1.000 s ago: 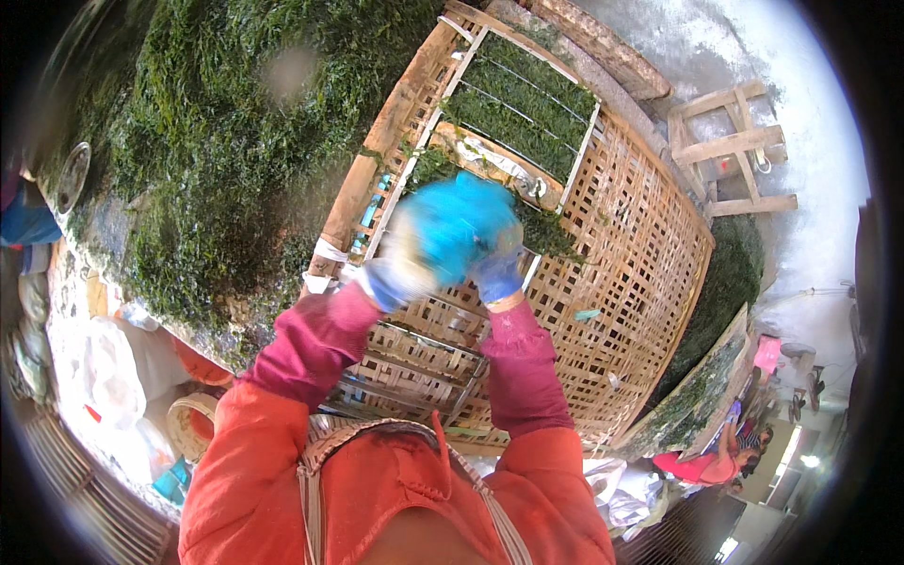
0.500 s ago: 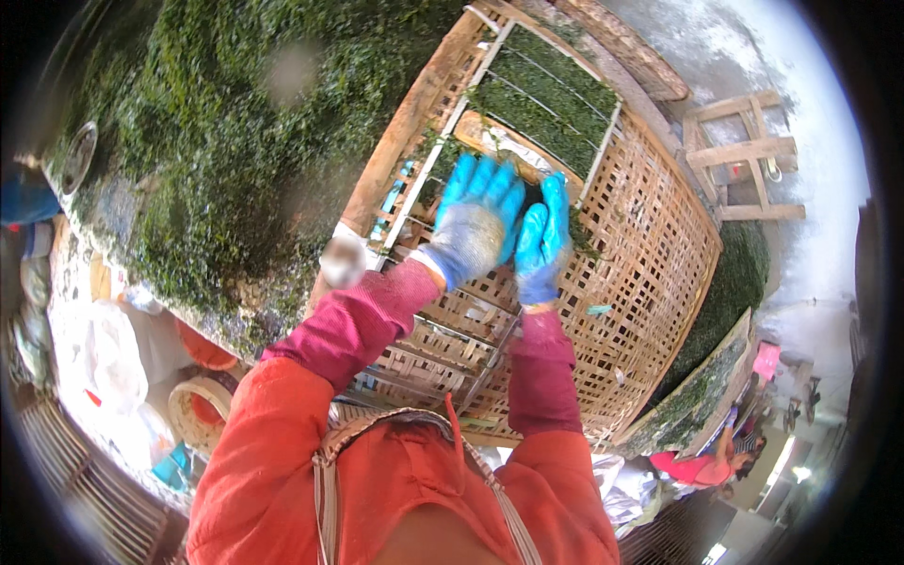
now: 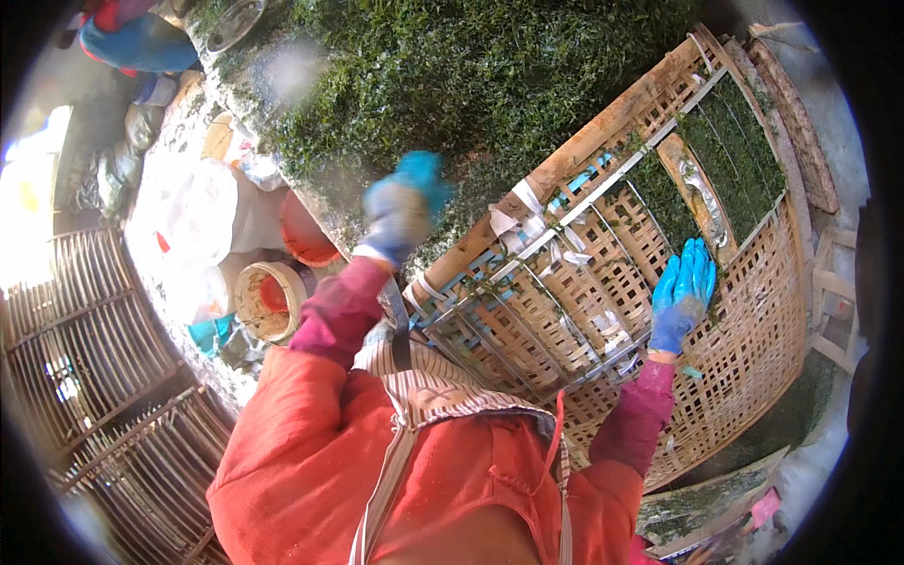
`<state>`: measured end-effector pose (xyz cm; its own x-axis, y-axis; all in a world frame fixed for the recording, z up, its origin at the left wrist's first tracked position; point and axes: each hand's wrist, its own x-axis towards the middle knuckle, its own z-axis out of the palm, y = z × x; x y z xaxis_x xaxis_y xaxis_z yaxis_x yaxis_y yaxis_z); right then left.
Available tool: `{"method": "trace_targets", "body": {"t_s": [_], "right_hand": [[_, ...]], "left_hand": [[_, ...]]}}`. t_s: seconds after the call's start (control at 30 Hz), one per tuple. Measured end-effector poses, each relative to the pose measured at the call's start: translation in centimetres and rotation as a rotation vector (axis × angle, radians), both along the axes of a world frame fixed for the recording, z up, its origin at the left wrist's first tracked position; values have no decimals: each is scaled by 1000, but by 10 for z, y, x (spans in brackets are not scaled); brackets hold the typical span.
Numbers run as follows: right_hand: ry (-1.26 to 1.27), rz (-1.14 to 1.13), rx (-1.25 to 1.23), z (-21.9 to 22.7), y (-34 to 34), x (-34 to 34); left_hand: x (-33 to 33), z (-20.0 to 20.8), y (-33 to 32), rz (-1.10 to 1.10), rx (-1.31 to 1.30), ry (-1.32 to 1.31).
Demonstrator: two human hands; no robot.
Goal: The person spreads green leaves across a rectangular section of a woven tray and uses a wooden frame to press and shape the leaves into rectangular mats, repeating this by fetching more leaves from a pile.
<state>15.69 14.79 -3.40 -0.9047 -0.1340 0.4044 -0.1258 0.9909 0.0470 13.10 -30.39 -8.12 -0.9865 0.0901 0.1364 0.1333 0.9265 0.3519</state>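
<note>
My left hand (image 3: 407, 202), in a blue-and-grey coated glove, is over the near edge of a large heap of wet dark green shredded leaves or seaweed (image 3: 452, 104). Motion smears its fingers. My right hand (image 3: 683, 290), gloved alike, lies flat with fingers stretched out on a woven bamboo rack (image 3: 744, 325), beside a wooden bar (image 3: 674, 162) with white wrapping. A thin pale frame with cross strings (image 3: 612, 200) rests on the rack. Green layers (image 3: 744, 141) fill its far sections; its near sections show bare weave.
Left of me are a beige bucket (image 3: 268, 301), a red container (image 3: 306, 231), white plastic bags (image 3: 202, 212) and slatted bamboo racks (image 3: 85, 320). A wooden stool (image 3: 833, 292) stands at the right. Part of another person in blue and red (image 3: 141, 42) shows at top left.
My view has swung left. My left hand has left the rack and moved over to the green heap; my right hand stays by the wooden bar.
</note>
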Motion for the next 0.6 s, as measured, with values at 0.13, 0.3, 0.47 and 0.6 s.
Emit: {"method": "trace_targets", "body": {"t_s": [0.13,0.3,0.47,0.6], "right_hand": [[26,22,-10,1,-2,-2],[26,32,-54,-4,-4,-3],[120,-11,-304,-8,7,11],[399,-87,-569,-19,14,23]], "left_hand": [[6,-57,-114,101,-101,-65],[-17,-5,-151,357,1148,-106],[-45,95,-94,55,1005,214],[-64,147,33,-270,1449,71]]}}
